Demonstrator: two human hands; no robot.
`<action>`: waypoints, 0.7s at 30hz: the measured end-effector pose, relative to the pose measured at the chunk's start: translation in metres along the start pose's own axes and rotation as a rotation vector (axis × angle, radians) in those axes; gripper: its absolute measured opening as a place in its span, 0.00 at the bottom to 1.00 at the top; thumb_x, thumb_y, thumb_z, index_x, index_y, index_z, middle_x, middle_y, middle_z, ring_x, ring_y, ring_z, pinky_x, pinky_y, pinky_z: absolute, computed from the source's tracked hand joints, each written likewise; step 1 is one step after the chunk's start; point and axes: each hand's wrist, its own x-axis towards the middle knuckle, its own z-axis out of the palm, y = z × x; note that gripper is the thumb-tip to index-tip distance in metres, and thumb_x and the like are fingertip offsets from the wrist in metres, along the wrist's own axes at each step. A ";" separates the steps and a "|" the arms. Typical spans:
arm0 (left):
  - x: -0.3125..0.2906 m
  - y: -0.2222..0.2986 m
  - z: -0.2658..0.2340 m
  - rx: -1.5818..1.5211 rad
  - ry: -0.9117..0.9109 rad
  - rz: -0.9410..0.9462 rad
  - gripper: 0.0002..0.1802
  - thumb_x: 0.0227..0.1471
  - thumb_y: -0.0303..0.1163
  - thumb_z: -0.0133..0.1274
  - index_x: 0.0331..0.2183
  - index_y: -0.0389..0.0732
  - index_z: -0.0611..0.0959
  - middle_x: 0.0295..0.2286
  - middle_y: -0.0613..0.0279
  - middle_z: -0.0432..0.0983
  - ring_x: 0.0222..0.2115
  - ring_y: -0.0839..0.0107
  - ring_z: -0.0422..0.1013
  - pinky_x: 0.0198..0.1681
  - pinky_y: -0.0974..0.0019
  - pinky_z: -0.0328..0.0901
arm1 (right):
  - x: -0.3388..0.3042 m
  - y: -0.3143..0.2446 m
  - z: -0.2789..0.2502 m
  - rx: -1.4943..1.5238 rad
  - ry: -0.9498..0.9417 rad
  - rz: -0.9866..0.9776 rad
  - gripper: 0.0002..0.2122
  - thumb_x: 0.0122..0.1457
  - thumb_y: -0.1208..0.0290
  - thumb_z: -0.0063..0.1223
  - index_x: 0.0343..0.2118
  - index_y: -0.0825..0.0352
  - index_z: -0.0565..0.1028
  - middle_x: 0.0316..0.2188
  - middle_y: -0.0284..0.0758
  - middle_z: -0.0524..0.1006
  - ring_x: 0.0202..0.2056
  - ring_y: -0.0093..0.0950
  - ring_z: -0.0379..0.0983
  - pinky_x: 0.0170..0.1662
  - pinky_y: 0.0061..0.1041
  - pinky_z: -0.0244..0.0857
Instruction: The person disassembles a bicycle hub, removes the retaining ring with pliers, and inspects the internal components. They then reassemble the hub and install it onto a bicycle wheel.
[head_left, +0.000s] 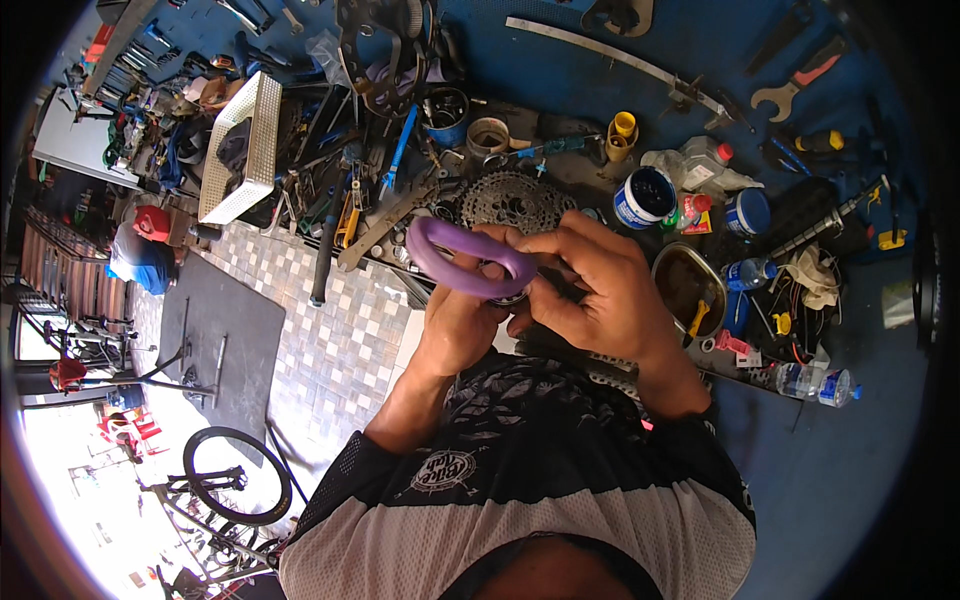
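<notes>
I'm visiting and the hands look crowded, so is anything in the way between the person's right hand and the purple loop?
Nothing visible: the right hand, fingers bent, comes right up to the right end of the purple loop. The toothed sprockets show beyond, not between them. Exact contact is hidden.
</notes>
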 end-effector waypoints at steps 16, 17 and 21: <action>0.004 0.003 0.004 -0.046 -0.001 -0.025 0.27 0.65 0.45 0.50 0.56 0.35 0.69 0.46 0.50 0.76 0.40 0.66 0.76 0.32 0.65 0.70 | 0.003 0.008 0.004 -0.019 0.031 -0.024 0.14 0.55 0.76 0.70 0.44 0.68 0.80 0.34 0.37 0.76 0.34 0.38 0.81 0.36 0.34 0.74; 0.005 0.004 0.006 -0.052 0.013 -0.028 0.28 0.64 0.45 0.52 0.55 0.34 0.69 0.44 0.50 0.77 0.36 0.65 0.77 0.32 0.63 0.71 | 0.004 0.007 0.004 -0.024 0.034 -0.028 0.14 0.55 0.76 0.70 0.43 0.68 0.79 0.34 0.37 0.76 0.34 0.38 0.81 0.36 0.34 0.74; 0.006 0.001 0.002 -0.013 0.000 0.007 0.28 0.64 0.44 0.52 0.56 0.34 0.69 0.44 0.51 0.76 0.39 0.66 0.77 0.34 0.65 0.71 | 0.005 0.004 0.003 -0.073 0.052 -0.050 0.13 0.54 0.76 0.70 0.41 0.67 0.79 0.34 0.36 0.77 0.34 0.37 0.82 0.35 0.34 0.74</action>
